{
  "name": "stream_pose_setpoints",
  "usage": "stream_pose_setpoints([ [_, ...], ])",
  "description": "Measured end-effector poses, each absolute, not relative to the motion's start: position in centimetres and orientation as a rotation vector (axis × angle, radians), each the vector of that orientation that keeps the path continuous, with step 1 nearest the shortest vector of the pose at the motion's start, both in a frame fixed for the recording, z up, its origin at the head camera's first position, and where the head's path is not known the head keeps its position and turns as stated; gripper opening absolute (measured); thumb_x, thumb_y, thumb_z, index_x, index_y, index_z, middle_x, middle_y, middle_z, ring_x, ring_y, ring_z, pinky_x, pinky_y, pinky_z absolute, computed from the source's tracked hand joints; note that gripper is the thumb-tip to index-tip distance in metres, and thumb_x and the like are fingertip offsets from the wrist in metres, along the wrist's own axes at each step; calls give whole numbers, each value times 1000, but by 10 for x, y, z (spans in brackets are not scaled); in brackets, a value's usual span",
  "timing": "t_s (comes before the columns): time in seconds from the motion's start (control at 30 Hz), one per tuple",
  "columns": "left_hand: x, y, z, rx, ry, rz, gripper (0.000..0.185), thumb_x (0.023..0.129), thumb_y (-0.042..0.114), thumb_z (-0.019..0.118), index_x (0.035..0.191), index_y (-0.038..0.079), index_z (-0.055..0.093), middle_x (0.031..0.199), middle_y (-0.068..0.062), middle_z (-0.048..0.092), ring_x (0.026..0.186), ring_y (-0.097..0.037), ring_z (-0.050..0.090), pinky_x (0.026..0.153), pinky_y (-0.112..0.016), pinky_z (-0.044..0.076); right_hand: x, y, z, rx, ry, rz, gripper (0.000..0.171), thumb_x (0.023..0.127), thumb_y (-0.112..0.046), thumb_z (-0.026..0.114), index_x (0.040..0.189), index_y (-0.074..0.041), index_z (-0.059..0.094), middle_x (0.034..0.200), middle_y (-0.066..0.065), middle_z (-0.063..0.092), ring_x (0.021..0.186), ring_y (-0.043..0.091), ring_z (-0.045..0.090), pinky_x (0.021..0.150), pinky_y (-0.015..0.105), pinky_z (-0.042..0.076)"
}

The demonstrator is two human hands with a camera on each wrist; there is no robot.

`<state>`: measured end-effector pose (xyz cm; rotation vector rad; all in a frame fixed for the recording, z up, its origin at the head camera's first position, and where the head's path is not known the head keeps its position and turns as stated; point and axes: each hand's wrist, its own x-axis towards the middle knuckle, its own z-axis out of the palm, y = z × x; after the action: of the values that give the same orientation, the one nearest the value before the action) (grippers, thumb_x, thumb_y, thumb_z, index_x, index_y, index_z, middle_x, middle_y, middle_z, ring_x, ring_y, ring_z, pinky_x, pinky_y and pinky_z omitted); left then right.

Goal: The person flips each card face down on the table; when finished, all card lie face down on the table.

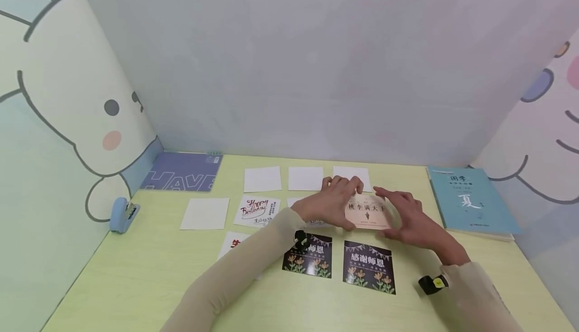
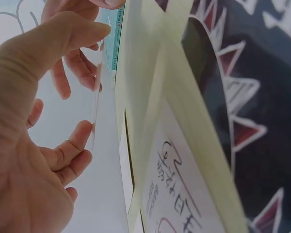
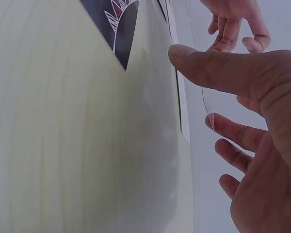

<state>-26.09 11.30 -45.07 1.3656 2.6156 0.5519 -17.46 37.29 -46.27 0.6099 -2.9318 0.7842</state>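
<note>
Pink card [image 1: 367, 211]: was raised off the bench [image 1: 271, 304], between the two hands, its printed face up; the left wrist view showed it nearly edge-on, a gap below it.
Left hand [image 1: 332, 204]: pinched the card's left end, the thumb at the near left corner and the bent fingers [image 2: 77, 138] at the far edge.
Right hand [image 1: 413, 221]: pinched the right end, the thumb near the lower right corner, the index fingertip touching the far corner.
Between the hands: most of the card's face lay uncovered.
Nearer the person: a dark flowered card [image 1: 369, 266] lay flat on the bench, just beside the pink one.
Beyond the left fingers: a blank white card [image 1: 351, 173] lay partly hidden.
Off to the right: a blue book [image 1: 470, 199] lay apart from the right hand.
</note>
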Motion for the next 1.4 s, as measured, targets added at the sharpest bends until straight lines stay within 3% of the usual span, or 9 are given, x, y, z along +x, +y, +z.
stream_pose_setpoints([
  [0.3,-254,122,-449,1346,2566,622,98,80,40,93,152,33,28,139,3,58,132,-14,52,119,-47,33,-177,373,-463,601,-2852,805,118,71,-16,100,168,-17,33,150,19,60,135,43,41,100,61,26],
  [0.47,-250,133,-446,1356,2590,637,105,79,41,95,159,34,27,142,6,64,126,-10,59,113,-42,36,-177,372,-462,595,-2805,815,121,70,-17,100,169,-17,30,150,18,57,133,43,41,99,63,26],
  [0.63,-250,139,-446,1368,2632,614,108,79,47,94,161,34,26,149,5,62,128,-10,60,109,-41,38,-174,373,-463,546,-2799,863,124,73,-20,100,171,-18,24,156,23,51,136,49,38,100,71,25],
  [0.73,-251,138,-446,1356,2644,619,108,80,46,94,162,35,23,147,4,60,120,-9,59,109,-41,41,-173,374,-463,496,-2799,943,127,75,-23,98,173,-22,18,160,25,46,139,51,35,101,77,24],
  [0.9,-250,132,-446,1327,2583,728,106,85,43,91,165,45,21,148,-3,51,104,-10,58,108,-40,44,-171,374,-462,427,-2814,1046,126,80,-29,94,174,-29,10,165,25,37,145,50,31,103,85,22],
  [1.07,-250,129,-445,1307,2550,833,101,88,43,89,165,51,25,154,-6,46,104,-11,58,99,-36,50,-171,374,-464,435,-2829,1085,123,83,-30,93,174,-31,10,166,26,35,148,50,30,104,87,21],
  [1.27,-252,128,-447,1296,2484,1091,90,84,38,93,159,36,44,162,-7,46,111,-13,57,81,-20,53,-170,372,-466,456,-2859,1112,118,85,-32,91,173,-35,12,169,20,35,149,48,30,105,84,27],
  [1.4,-251,128,-446,1341,2478,1235,79,82,39,95,151,25,57,157,-5,54,123,-14,60,90,-22,56,-169,372,-467,496,-2873,1132,115,86,-30,91,173,-33,16,169,18,36,148,45,33,104,81,35],
])
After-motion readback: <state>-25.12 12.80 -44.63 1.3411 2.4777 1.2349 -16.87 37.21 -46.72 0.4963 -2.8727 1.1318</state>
